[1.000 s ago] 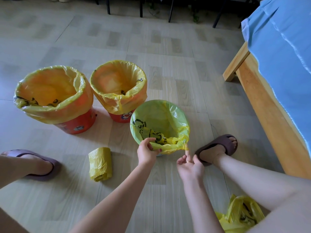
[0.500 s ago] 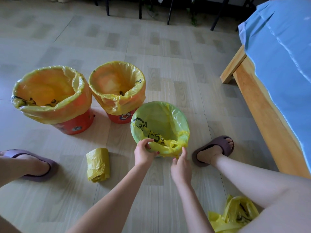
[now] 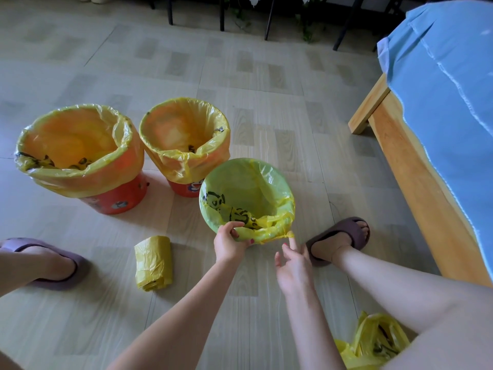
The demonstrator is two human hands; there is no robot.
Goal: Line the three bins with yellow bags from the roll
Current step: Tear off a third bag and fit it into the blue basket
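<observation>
Third bin [image 3: 246,182] – the green one, nearest the person – has its yellow bag [image 3: 269,232] in and the near edge rolled over the rim. Left hand [image 3: 230,243] grips that folded edge at the near rim, thumb on top, probably to pin it while the slack gets taken up. Right hand [image 3: 293,264] holds nothing, fingers loosely spread; one fingertip touches the twisted bag corner sticking out at the rim's right side – looks like a tuck or tidy of the excess.

Two orange bins [image 3: 114,198] [image 3: 184,186] behind are already lined, bags draped well down their sides. Roll [image 3: 153,263] lies on the floor left of the left forearm, near but not touching the green bin. Loose yellow bags [image 3: 373,340] sit by the right leg.

Black cartoon print on the bags; small cartoon stickers on the orange bins. No text legible.
</observation>
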